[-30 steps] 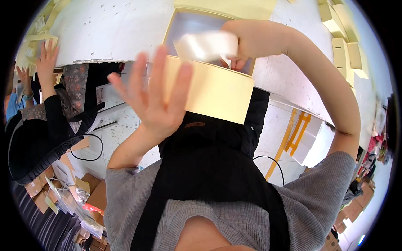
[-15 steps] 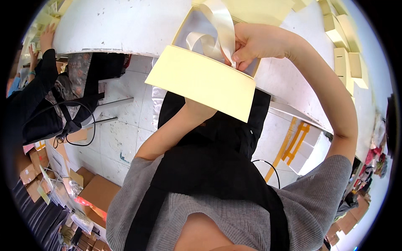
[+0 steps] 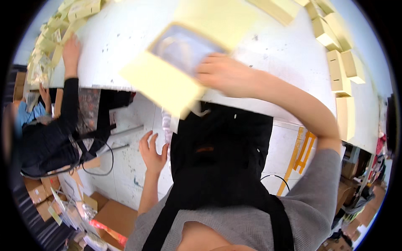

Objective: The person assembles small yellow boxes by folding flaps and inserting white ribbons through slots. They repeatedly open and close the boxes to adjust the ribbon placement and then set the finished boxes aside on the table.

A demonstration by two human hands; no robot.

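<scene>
A pale yellow box (image 3: 163,83), blurred by motion, sits tilted over the table's near edge, its greyish inside showing. A cream ribbon (image 3: 178,44) makes a faint loop inside it. Below the box's near panel a light ribbon end (image 3: 202,112) pokes out. My right hand (image 3: 222,75) has its fingers curled over the box's right wall; the fingertips are hidden inside. Lower down and apart from the box, my left hand (image 3: 153,152) is empty, with fingers spread, beside my black apron (image 3: 222,159).
The white table (image 3: 284,79) carries rows of pale yellow boxes (image 3: 338,73) at the right and more box parts (image 3: 52,37) at the far left. Another person's hand (image 3: 72,50) rests at the table's left. Cardboard cartons (image 3: 113,217) stand on the floor at the lower left.
My left hand has come off the box and moved down and left, opening. The box has shifted left, and my right hand has gone from pinching the ribbon to the box's right wall.
</scene>
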